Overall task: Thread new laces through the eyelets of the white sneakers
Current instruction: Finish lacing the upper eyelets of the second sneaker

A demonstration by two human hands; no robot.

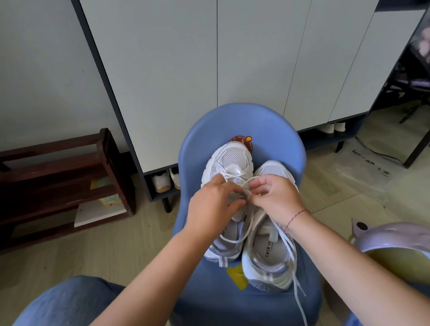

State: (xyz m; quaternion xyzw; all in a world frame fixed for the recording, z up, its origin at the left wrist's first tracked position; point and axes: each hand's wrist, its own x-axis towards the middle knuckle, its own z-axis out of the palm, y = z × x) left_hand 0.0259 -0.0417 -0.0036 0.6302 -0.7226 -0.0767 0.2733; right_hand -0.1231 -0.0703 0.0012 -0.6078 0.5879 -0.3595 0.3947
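My jeans [62,304] sit closest, at the lower left. Just past them, below my wrists, is the blue chair [252,310], and both white sneakers stand on its seat with toes pointing away from me. A loose lace [301,307] trails from the right shoe [271,256] over the seat edge, under my right forearm, and a yellow sticker [237,276] shows between the two heels. My right hand [274,195] hovers over that shoe's tongue with its fingers curled, pinching the lace [235,175] against my left hand; a red thread [296,215] circles the wrist. My left hand [212,202] lies over the middle of the left shoe [231,161], thumb and fingers closed on the same lace, though that spot is blurred. The lace crosses the lowest eyelets just beyond my fingertips. A lilac tub [398,239] stands right of my right arm. Left of my left hand is a dark wooden rack [55,180]. Beyond both hands rises a pale cabinet [188,63], with shoes [162,181] tucked under it
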